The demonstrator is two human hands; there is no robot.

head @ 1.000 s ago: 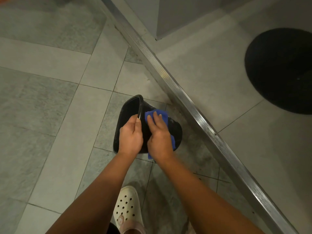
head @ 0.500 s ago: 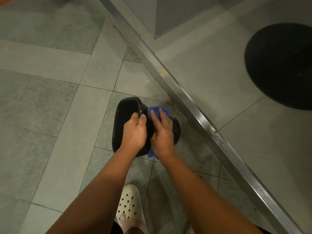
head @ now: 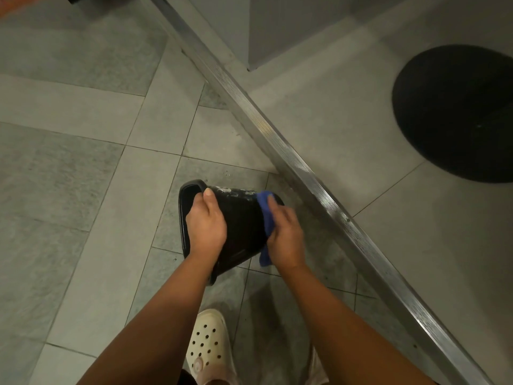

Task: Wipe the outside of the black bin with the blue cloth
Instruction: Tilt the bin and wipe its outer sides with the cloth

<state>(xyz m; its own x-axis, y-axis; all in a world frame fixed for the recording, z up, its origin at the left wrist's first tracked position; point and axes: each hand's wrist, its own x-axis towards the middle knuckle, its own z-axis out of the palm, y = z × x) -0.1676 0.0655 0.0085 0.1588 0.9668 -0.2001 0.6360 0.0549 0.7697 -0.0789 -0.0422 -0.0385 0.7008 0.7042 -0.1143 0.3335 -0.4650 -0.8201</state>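
A small black bin lies tipped on its side over the tiled floor, its open mouth to the left and its base to the right. White smears mark its upper wall. My left hand grips the rim at the mouth, thumb over the edge. My right hand presses the blue cloth against the bin's wall near the base; part of the cloth hangs below my palm.
A ribbed metal threshold strip runs diagonally just right of the bin. Beyond it lies a smooth floor with a round black mat. My foot in a white perforated clog stands below the bin.
The bin has been turned so more of its outer wall faces up. My right hand with the cloth has slid right toward the base, away from my left hand.
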